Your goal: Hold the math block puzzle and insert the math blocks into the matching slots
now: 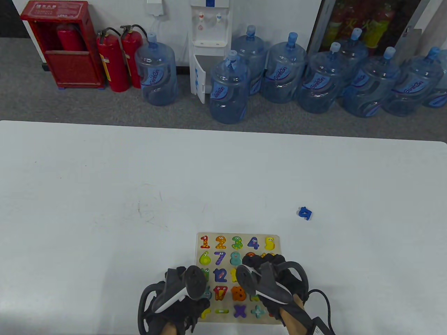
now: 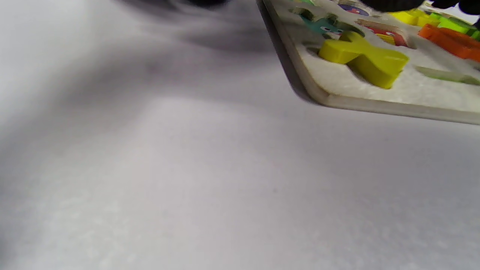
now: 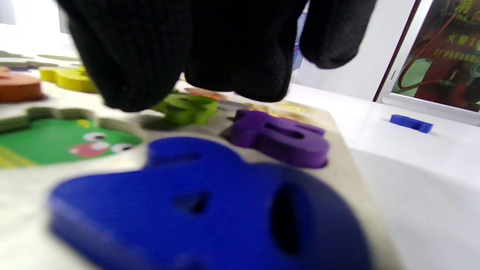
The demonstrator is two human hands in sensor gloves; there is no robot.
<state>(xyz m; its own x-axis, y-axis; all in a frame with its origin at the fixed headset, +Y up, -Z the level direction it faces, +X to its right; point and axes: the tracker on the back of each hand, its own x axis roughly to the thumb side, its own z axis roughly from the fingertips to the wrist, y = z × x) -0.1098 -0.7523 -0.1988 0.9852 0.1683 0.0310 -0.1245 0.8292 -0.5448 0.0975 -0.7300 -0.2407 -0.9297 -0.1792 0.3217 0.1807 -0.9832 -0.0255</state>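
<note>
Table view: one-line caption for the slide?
Two gloved hands, left hand and right hand, rest over the wooden number puzzle board on a white table; a loose blue block lies apart.

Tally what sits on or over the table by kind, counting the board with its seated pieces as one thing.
math block puzzle board: 1
loose blue math block, off the board: 1
gloved hands, left hand and right hand: 2
Total: 4
</note>
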